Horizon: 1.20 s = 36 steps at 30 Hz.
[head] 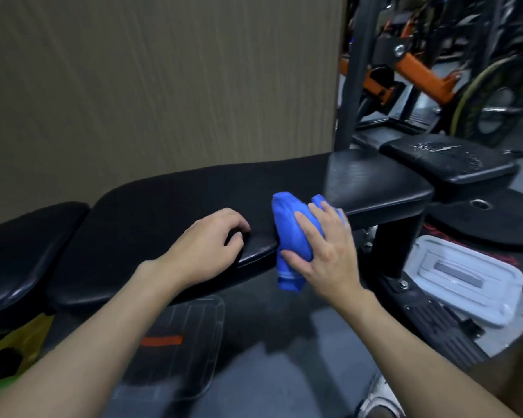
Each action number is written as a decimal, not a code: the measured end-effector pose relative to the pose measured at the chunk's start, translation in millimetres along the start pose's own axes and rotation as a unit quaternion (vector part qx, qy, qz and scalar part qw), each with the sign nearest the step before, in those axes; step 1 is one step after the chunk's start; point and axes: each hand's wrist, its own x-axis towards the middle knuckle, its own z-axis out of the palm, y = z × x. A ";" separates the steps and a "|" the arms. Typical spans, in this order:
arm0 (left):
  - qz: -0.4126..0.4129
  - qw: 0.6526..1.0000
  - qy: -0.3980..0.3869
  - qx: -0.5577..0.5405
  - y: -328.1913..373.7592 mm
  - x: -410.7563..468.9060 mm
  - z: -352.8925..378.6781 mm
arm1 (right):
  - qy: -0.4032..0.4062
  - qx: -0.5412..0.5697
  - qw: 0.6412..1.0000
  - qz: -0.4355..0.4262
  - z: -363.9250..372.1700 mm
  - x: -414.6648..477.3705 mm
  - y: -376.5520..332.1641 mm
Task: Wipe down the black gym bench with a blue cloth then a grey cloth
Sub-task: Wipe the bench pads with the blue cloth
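scene: head-cam view, looking down in a gym; two bare forearms are reached fwd to a long black pad.
counter (175,200): the black padded gym surface to be wiped. it runs left to right in front of a tan wall (133,86). it is matte w/ a dull sheen, glossier at the right end. a gap sets off a shorter pad at left.
blue cloth (290,227): bright blue & bunched, draped over the counter's near edge toward the right end. the top part lies on the pad & a tail hangs below the edge.
right hand (326,251): laid over the blue cloth. fingers are spread across it & the thumb is tucked against the hanging part, so the cloth is grasped.
left hand (206,239): rested on the near edge just left of the blue cloth, apart from it. fingers are loosely curled & nothing is held.
grey cloth: not seen in view.
step, as judged: blue pass under way; grey pass not yet begun.
risk 1: the blue cloth could be pulled off the edge & dropped to the floor, as much of it hangs free.
risk 2: strips could be missed, esp. the far side & the left pad, since a bunched cloth covers little area.
risk 3: smears could be left if wiped too fast; the view is blurred.
nearby: a second pad (444,161) w/ whitish marks, a weight plate (480,218) & a white lid (465,276) are seen at right.
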 end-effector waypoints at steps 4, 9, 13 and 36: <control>0.023 0.999 0.008 0.026 6.2 17.0 13.1 | 0.040 -0.047 0.986 0.156 -11.5 5.3 27.5; 0.054 0.998 -0.006 0.022 23.3 56.5 25.5 | 0.083 0.010 0.962 0.260 4.7 14.0 -5.6; 0.085 0.996 -0.025 0.016 41.3 90.6 41.1 | 0.081 -0.023 0.980 0.182 -5.6 6.5 38.9; 0.142 0.987 -0.057 0.057 78.1 167.4 70.3 | -0.098 -0.142 0.878 0.446 -75.0 72.8 131.9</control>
